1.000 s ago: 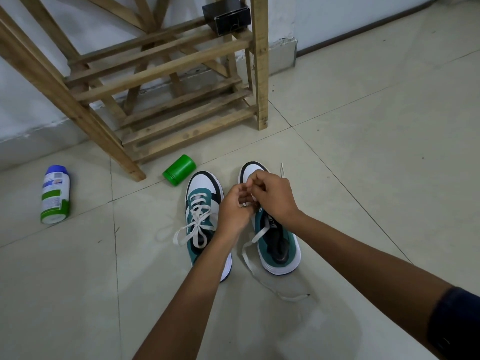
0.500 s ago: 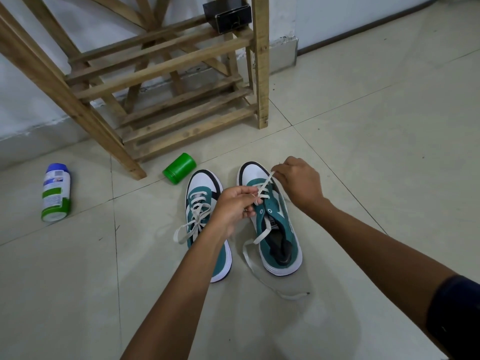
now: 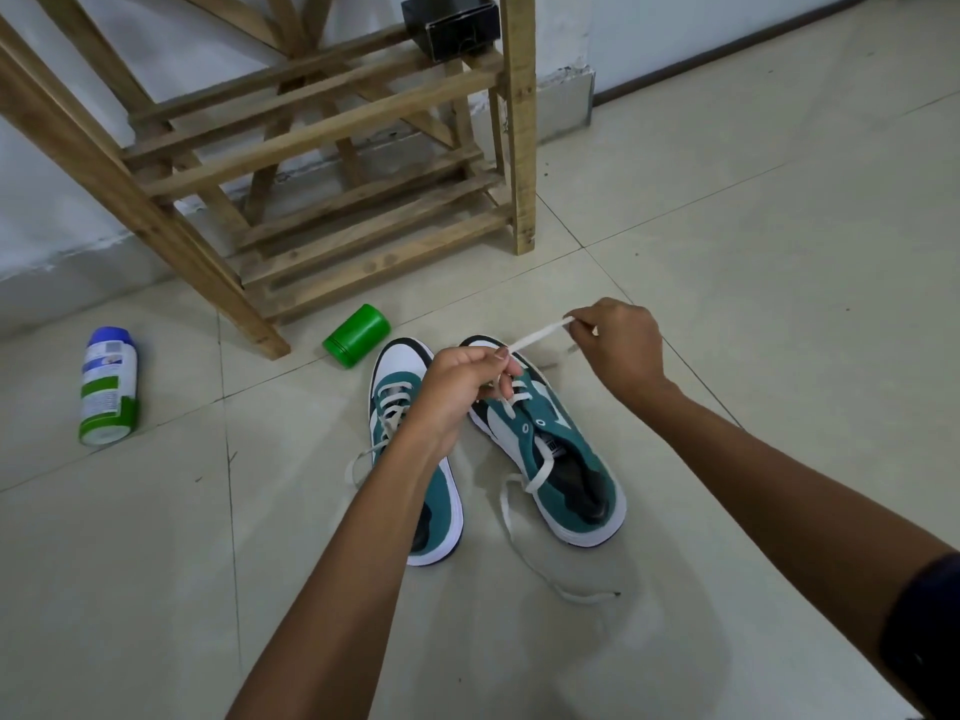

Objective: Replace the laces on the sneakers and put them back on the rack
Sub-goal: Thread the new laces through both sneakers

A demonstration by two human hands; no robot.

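Two teal and white sneakers stand side by side on the tiled floor. The left sneaker (image 3: 400,407) is laced with a white lace. The right sneaker (image 3: 566,459) is tilted and only partly laced. A white lace (image 3: 535,337) runs taut from its front eyelets up to my right hand (image 3: 618,350), which pinches the lace end beyond the toe. My left hand (image 3: 462,387) hovers over the right sneaker's front, fingers curled round the lace near the eyelets. The lace's other end (image 3: 519,537) trails loose on the floor in front of the shoe.
A wooden slatted rack (image 3: 332,163) stands behind the sneakers, with a black box (image 3: 452,23) on an upper shelf. A green cylinder (image 3: 358,335) lies beside the rack's foot. A white, blue and green bottle (image 3: 109,387) lies on the floor at the left.
My right hand has pulled away from the shoe toward the far right, drawing the lace out through the eyelets. My left hand stays at the sneaker's front.
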